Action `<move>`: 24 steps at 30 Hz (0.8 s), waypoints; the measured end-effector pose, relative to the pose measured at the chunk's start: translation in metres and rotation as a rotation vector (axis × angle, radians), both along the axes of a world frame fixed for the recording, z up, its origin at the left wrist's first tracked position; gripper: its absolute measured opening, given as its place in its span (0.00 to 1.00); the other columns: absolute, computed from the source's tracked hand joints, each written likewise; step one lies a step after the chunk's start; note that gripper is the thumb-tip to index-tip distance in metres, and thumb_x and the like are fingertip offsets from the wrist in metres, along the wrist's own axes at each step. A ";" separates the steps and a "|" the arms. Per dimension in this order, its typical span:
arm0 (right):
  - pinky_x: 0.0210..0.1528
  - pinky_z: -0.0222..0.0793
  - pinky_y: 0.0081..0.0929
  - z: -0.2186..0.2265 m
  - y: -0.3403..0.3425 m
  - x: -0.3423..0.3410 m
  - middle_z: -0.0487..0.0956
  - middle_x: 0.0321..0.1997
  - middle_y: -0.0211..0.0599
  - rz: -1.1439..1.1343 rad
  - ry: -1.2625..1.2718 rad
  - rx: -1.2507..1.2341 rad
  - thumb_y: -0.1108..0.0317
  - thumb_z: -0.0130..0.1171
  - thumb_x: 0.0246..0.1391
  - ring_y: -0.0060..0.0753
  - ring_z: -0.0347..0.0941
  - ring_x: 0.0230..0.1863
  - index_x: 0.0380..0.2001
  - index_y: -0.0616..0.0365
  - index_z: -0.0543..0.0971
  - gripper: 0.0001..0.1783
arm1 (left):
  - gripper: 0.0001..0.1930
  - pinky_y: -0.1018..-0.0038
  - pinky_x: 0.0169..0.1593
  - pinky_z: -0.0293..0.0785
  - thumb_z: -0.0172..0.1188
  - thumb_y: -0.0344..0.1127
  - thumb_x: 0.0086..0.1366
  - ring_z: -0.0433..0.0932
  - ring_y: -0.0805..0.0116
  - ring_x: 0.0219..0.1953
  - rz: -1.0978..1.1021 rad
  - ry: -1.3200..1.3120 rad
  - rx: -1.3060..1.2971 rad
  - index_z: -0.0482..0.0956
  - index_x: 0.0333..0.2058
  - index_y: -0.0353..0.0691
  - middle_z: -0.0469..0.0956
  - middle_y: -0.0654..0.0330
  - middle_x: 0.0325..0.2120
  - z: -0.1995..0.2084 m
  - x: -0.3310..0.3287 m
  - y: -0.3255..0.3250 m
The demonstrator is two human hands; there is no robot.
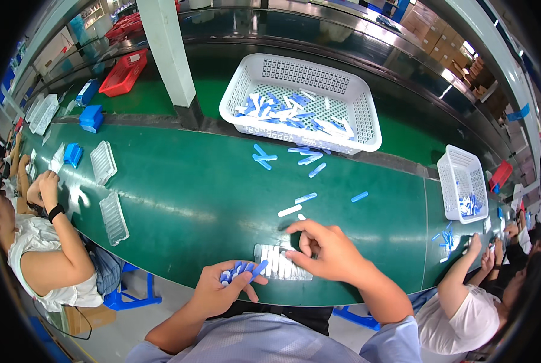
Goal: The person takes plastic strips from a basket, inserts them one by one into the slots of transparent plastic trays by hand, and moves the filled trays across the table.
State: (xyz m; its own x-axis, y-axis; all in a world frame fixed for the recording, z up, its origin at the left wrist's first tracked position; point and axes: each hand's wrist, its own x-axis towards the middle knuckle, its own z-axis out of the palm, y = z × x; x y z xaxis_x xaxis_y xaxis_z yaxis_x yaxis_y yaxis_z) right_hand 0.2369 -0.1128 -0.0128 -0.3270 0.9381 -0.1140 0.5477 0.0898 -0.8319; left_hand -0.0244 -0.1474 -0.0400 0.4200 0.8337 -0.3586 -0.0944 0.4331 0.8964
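Note:
My left hand is closed around a bunch of small blue and white stick-shaped parts, at the near edge of the green belt. My right hand rests its fingertips on a clear plastic tray filled with white parts. Loose blue and white parts lie on the belt just beyond it. More loose parts lie farther off, near a large white basket that holds a heap of the same parts.
A person at the left works by empty clear trays and blue boxes. At the right, another person's hands are near a smaller white basket. A white pillar and a red basket stand behind.

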 end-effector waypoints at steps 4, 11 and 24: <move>0.22 0.61 0.22 -0.003 -0.021 -0.017 0.74 0.17 0.26 0.050 0.183 0.010 0.68 0.70 0.56 0.15 0.67 0.18 0.38 0.58 0.85 0.08 | 0.13 0.84 0.20 0.64 0.54 0.30 0.74 0.84 0.72 0.25 -0.062 -0.005 0.020 0.78 0.49 0.25 0.86 0.49 0.37 0.005 0.011 0.001; 0.26 0.63 0.21 -0.018 -0.025 0.020 0.77 0.20 0.25 -0.384 0.109 0.441 0.74 0.72 0.51 0.18 0.71 0.21 0.31 0.57 0.86 0.04 | 0.11 0.78 0.36 0.77 0.53 0.28 0.74 0.84 0.73 0.29 -0.125 0.004 -0.020 0.79 0.48 0.26 0.86 0.53 0.40 0.004 0.008 -0.003; 0.29 0.61 0.27 -0.025 -0.056 0.009 0.73 0.17 0.25 -0.203 0.038 0.332 0.68 0.71 0.52 0.26 0.70 0.19 0.40 0.54 0.87 0.11 | 0.12 0.85 0.20 0.63 0.54 0.30 0.74 0.83 0.74 0.25 -0.063 -0.004 0.012 0.79 0.48 0.26 0.87 0.51 0.38 0.002 0.011 0.002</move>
